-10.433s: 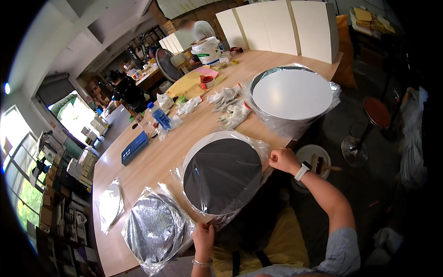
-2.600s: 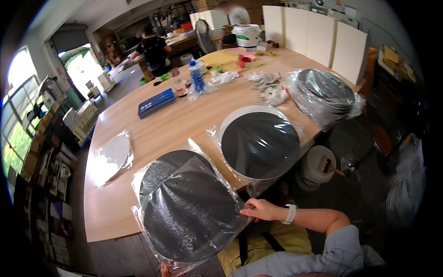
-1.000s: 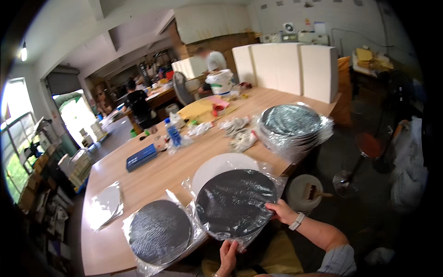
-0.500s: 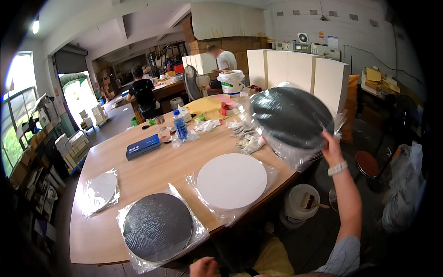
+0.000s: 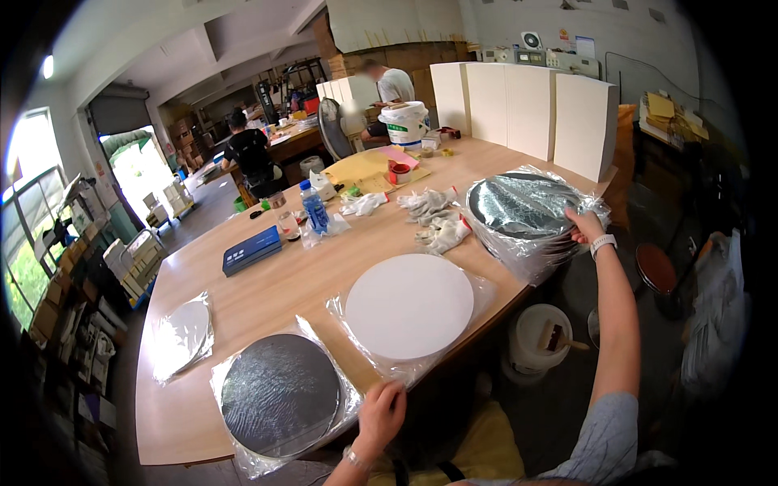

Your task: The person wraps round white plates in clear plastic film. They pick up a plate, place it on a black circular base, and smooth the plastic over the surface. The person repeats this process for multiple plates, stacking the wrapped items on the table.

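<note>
At the table's right edge, my right hand [image 5: 581,226] grips the rim of a dark round disc [image 5: 523,202] in clear plastic. That disc lies on top of a stack of wrapped discs [image 5: 531,257]. My left hand [image 5: 382,411] is at the front edge with its fingers curled; whether anything is in them is hidden. Just above it a white round disc [image 5: 409,308] lies on clear plastic. Left of that hand is another dark disc [image 5: 280,394] in clear plastic. Farther left, a smaller wrapped round disc [image 5: 182,334] lies flat.
White gloves [image 5: 442,233], a blue box [image 5: 252,250], a blue bottle [image 5: 314,208] and a white bucket [image 5: 403,127] stand or lie farther back. Tall white panels [image 5: 527,113] rise behind the stack. A bucket with a brush [image 5: 541,336] is below the table edge. Two people work beyond.
The dark wrapped disc, raised and tilted in my right hand before, has come down onto the stack. My left hand has risen from the lower edge to the table's front edge.
</note>
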### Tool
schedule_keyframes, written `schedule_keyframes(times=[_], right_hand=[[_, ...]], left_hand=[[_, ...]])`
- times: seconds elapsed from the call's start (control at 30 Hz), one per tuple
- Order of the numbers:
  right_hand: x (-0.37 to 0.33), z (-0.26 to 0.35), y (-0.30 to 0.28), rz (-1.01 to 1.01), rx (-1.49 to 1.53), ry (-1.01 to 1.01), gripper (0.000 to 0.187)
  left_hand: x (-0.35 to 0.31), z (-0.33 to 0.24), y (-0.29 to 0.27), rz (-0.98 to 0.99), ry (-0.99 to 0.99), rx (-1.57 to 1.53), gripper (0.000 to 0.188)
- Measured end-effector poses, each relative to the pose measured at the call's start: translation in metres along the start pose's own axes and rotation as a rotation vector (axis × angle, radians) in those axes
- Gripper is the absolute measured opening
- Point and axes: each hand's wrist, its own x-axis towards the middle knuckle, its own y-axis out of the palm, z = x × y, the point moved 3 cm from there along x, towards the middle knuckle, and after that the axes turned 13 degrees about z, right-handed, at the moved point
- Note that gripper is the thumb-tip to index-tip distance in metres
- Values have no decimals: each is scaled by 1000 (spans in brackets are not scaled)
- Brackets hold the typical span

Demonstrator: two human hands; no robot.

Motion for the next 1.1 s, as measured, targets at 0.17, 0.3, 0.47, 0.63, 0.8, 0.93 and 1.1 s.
schedule_keyframes(times=[0.17, 0.3, 0.47, 0.63, 0.8, 0.93, 1.1], right_hand=[[-55, 6, 0, -630, -588, -514, 45], [-128, 33, 110, 88, -328, -736, 14], [-129, 7, 268, 740, -404, -1130, 18], [-122, 3, 324, 917, -519, -1137, 20], [-139, 8, 331, 1074, -455, -1050, 20], [-140, 3, 330, 990, -656, -1161, 15], [-164, 10, 326, 830, -689, -1291, 9]], left_hand=[[74, 37, 76, 190, -11, 506, 15], [76, 29, 80, 193, -215, 339, 20], [75, 24, 70, 254, -335, 429, 28], [63, 45, 83, 149, -316, 498, 28], [60, 27, 65, 194, -270, 668, 7], [67, 7, 48, 105, 40, 535, 16], [77, 21, 37, 258, 104, 392, 23]])
